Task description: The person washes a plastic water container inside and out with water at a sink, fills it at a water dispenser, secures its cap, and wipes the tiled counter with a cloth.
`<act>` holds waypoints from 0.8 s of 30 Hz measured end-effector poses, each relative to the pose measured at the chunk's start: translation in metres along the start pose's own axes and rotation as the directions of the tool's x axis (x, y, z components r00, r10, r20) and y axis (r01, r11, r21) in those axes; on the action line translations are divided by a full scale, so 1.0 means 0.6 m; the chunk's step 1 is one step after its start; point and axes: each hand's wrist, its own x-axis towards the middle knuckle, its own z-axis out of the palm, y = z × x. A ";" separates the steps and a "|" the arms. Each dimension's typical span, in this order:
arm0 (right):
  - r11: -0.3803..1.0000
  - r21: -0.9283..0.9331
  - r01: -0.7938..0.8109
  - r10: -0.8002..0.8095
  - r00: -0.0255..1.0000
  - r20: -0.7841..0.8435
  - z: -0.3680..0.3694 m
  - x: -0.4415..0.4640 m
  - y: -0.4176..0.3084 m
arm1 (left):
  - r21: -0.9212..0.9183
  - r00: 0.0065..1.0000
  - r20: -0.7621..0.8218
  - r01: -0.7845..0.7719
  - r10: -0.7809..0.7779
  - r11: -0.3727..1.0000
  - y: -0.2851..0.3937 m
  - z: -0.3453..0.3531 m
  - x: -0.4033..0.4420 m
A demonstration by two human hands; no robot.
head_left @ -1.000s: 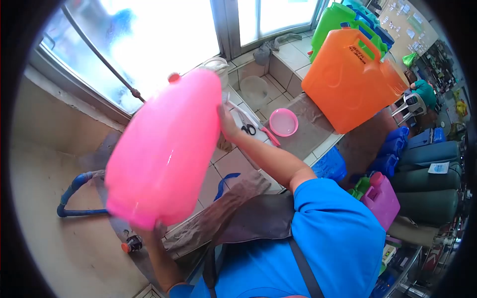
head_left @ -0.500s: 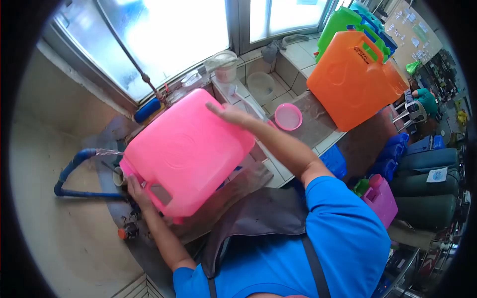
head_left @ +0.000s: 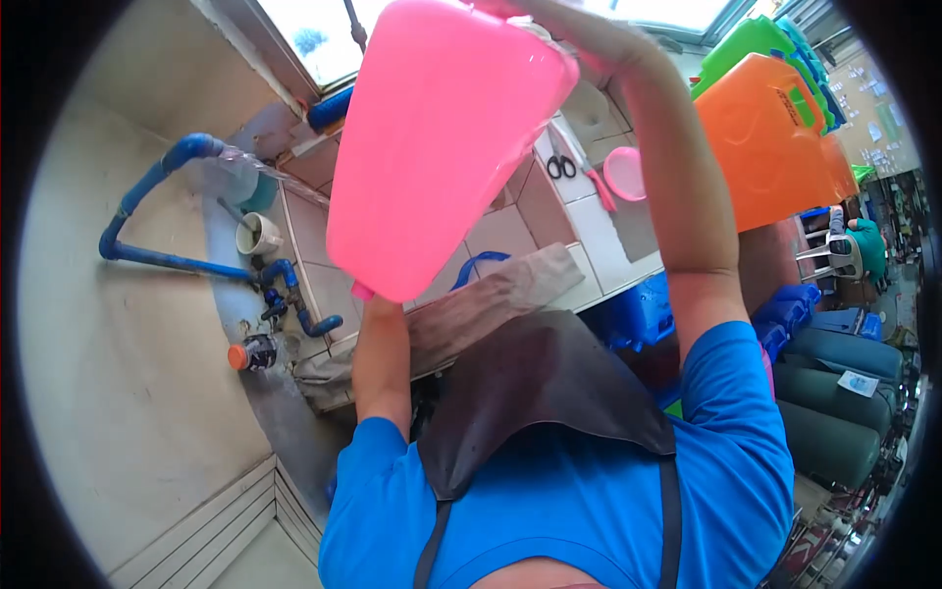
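Observation:
A big pink plastic jerrycan [head_left: 446, 137] is held up and tilted over the tiled sink [head_left: 505, 231]. My right hand [head_left: 502, 8] grips its far upper end, partly cut off by the frame's top. My left forearm reaches up to its lower corner, beside a small pink nub; the left hand itself is hidden behind the jerrycan. To the left, water [head_left: 270, 175] streams from a bent blue pipe [head_left: 186, 149] toward the jerrycan's side, where it passes out of sight. A white cup [head_left: 258, 235] stands beside the pipe.
An orange jerrycan [head_left: 770, 142] and a green one [head_left: 741, 54] stand on the right ledge. Scissors [head_left: 560, 165] and a pink bowl [head_left: 625, 174] lie near my right forearm. A wet cloth [head_left: 491, 299] drapes the sink's front edge. A seated person [head_left: 866, 245] is far right.
The pink jerrycan has been raised and turned, its handle and mouth now out of view. Both hands have moved up with it, and more of the sink shows below.

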 end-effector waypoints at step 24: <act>0.801 -0.252 -0.543 0.056 0.486 -0.872 0.178 -0.172 0.508 | 0.141 0.930 0.367 -0.030 -0.024 0.989 0.152 0.170 -0.155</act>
